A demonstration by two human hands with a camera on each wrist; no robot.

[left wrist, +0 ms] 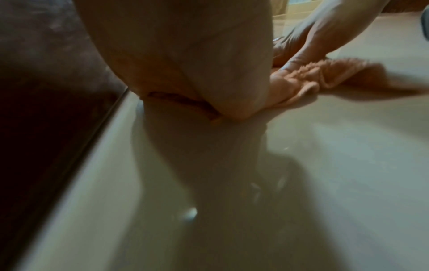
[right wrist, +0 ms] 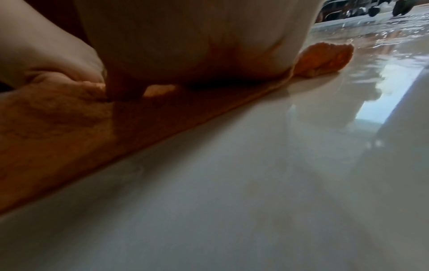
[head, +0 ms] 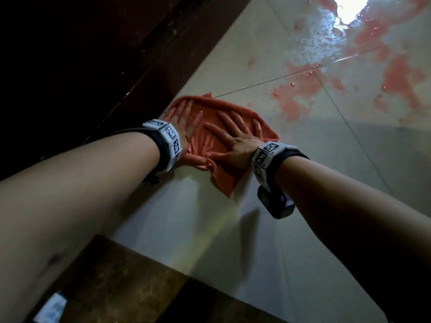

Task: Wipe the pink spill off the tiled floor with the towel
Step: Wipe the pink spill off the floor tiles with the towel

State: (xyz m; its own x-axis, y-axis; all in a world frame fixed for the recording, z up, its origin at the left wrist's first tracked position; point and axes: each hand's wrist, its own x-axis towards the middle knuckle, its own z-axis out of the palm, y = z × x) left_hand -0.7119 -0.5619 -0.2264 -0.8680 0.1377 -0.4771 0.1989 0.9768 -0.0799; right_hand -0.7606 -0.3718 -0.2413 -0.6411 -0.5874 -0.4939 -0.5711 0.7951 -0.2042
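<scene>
Orange towel (head: 217,127) under hands, seemingly flat

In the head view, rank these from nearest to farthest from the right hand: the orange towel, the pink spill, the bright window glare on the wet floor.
1. Orange terry towel: directly under the right hand, which presses flat on it beside the left hand.
2. Pink spill: on the cream tiles ahead and to the right, apart from the towel.
3. Bright white glare: at the top edge, beyond most of the spill.
</scene>
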